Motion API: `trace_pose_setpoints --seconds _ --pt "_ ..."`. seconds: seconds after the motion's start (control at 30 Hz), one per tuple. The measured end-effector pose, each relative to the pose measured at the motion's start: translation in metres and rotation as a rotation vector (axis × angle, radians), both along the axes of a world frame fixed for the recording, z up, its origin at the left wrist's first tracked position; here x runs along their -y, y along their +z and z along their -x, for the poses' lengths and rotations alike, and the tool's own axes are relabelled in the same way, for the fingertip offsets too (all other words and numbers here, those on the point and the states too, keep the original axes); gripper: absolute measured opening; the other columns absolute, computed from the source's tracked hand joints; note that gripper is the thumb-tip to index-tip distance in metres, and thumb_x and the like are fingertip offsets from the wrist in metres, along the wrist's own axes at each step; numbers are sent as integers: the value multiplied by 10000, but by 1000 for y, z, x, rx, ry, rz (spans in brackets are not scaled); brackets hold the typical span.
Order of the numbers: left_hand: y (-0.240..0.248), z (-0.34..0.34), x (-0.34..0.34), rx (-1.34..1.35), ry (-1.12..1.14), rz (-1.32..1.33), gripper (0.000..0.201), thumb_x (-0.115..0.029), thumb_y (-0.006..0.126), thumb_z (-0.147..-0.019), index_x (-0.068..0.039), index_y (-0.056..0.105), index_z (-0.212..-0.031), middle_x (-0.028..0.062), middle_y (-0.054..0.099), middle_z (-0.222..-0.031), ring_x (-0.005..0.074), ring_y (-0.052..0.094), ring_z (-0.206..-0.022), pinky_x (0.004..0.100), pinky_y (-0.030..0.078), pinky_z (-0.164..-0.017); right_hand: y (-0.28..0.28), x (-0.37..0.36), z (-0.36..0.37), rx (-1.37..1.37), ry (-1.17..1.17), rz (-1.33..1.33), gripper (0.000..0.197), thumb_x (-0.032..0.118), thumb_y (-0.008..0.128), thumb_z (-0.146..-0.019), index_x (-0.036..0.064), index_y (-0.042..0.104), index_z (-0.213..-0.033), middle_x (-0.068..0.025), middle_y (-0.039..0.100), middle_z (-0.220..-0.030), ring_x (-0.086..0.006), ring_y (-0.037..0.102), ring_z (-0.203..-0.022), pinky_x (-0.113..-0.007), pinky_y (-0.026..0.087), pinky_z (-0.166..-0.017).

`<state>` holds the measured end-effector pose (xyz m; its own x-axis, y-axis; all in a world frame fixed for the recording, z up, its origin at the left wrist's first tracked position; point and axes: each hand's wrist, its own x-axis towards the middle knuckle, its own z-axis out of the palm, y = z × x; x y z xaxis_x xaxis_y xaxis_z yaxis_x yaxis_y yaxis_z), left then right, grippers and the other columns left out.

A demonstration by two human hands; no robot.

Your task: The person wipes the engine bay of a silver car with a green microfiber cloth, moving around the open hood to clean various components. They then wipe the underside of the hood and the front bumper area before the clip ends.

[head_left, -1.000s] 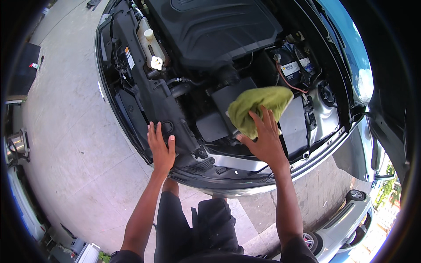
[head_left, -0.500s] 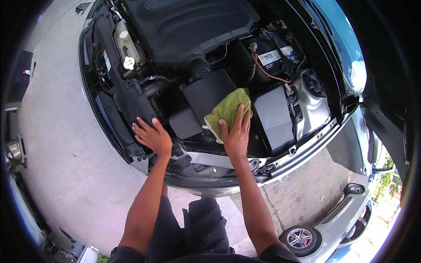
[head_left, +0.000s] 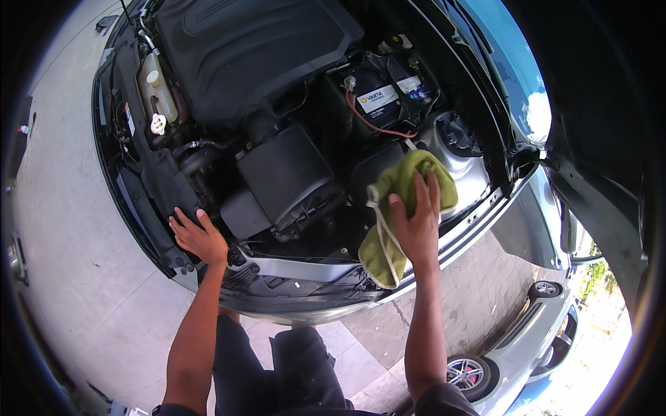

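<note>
One L grip (head_left: 199, 240), spread, on 1 blk panel (head_left: 161, 179); R grip (head_left: 417, 233) on 1 grn cloth (head_left: 397, 182), can't tell if pinched.

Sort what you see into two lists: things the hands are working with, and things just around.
In use:
- green cloth, in the right hand
- black front panel, with the left hand resting on it

Just around, untouched:
- battery with its red cable
- white tank
- black engine cover
- parked silver car, behind
</note>
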<state>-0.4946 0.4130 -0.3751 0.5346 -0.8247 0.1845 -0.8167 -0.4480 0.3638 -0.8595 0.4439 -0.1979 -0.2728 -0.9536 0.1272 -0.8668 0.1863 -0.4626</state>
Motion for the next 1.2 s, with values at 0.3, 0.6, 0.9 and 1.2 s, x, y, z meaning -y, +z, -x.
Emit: trace_pose_setpoints --seconds 0.3,0.6,0.9,1.2 --pt "0 -1 0 33 -11 14 600 -452 339 -1024 -35 363 -1456 250 317 -1489 397 303 -1377 490 212 -1128 -77 -45 -3 -293 -3 -225 834 128 711 -683 32 365 -1436 -214 376 -1474 -380 373 -1360 -473 297 -1128" --pt "3 0 0 63 -18 0 614 -467 331 -1022 -47 347 -1470 250 315 -1491 389 299 -1381 489 214 -1122 -1 13 88 592 -557 506 365 227 573 -947 -46 597 -1188 -142 661 -1060 -223 642 -882 -323 536 -745" --pt "10 0 1 -4 -25 -22 659 -510 317 -1004 -63 317 -1488 240 274 -1516 390 256 -1403 508 175 -1138 -35 282 63 192 40 -466 978 720 452 -871 0 241 -1499 -278 156 -1555 -411 203 -1439 -443 237 -1150" --pt "11 1 0 -21 -7 -51 672 -535 309 -1002 -81 310 -1498 214 267 -1529 373 250 -1408 501 176 -1140 -80 288 71 -295 148 -200 822 578 481 -925 8 268 -1477 -283 221 -1525 -429 254 -1399 -462 275 -1126"
